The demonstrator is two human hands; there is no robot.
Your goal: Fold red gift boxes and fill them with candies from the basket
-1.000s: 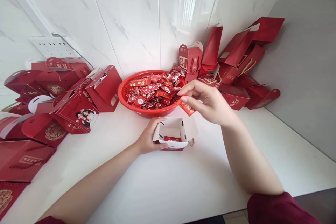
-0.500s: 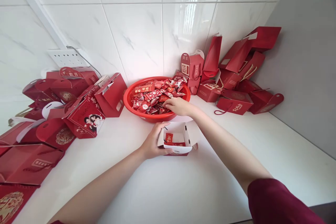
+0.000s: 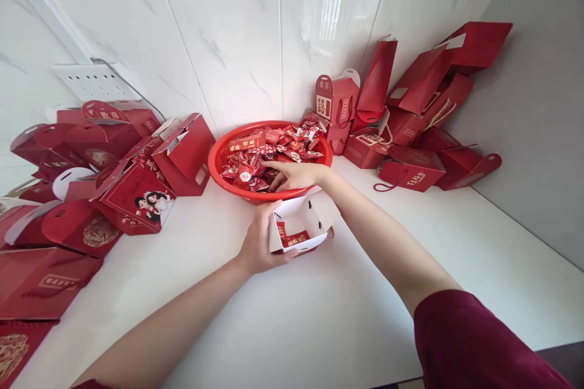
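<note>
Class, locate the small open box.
Head view, centre: the open box is held by the left hand, just in front of the red basket.

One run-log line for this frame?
left hand grips open box, packets inside | right hand in red basket, touching wrapped sweets | red gift boxes both sides

1. Two small characters, 歡喜, are standing at the top of the label (image 3: 323, 97) on the upright gift box (image 3: 340, 103), which is just behind the red basket (image 3: 219, 164), at its right side.
2. Under them, the white part of the same label is showing the large red sign 囍.
3. Gold characters are showing on the lying box (image 3: 413, 177), well to the right of the basket, but they are too small to read.
4. White writing is showing on the wrappers (image 3: 249, 144) inside the basket, and it is too blurred to read.
</note>
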